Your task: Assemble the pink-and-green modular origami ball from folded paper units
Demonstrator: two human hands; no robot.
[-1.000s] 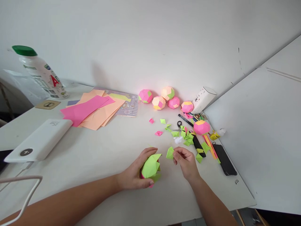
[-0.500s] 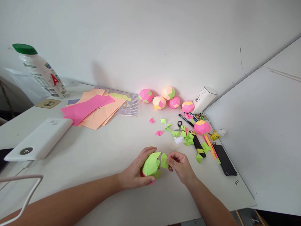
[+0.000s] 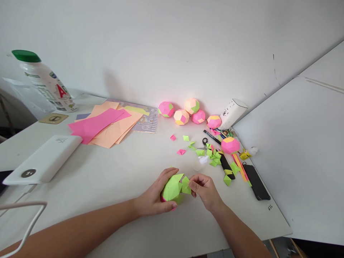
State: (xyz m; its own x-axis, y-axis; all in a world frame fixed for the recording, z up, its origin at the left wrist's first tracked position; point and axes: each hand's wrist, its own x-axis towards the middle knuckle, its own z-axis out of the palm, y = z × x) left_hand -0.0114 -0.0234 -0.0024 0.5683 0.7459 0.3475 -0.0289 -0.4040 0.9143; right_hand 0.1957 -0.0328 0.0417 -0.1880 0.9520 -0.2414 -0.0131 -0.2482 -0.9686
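My left hand [image 3: 157, 195] is wrapped round a green folded-paper ball [image 3: 172, 188] with some pink at its lower left. The ball's right side is jagged, with pointed flaps. Just to the right, my right hand [image 3: 204, 191] pinches a folded green paper piece [image 3: 186, 185] between thumb and fingers. The piece's left tip is at the ball's flaps; whether it touches them I cannot tell. Farther back lie loose green paper pieces [image 3: 214, 157], a pink folded piece [image 3: 181, 152] and small scissors [image 3: 204, 141].
Several finished paper balls [image 3: 181, 117] stand along the wall. At right are a black cutter [image 3: 226, 165], a glue bottle [image 3: 248, 153] and a phone [image 3: 256, 181]. Paper sheets [image 3: 107, 123], a white power bank [image 3: 44, 159] and a drink bottle [image 3: 45, 82] are at left.
My right hand has shifted slightly left, bringing the green piece closer to the ball's flaps. My left hand stays in place round the ball.
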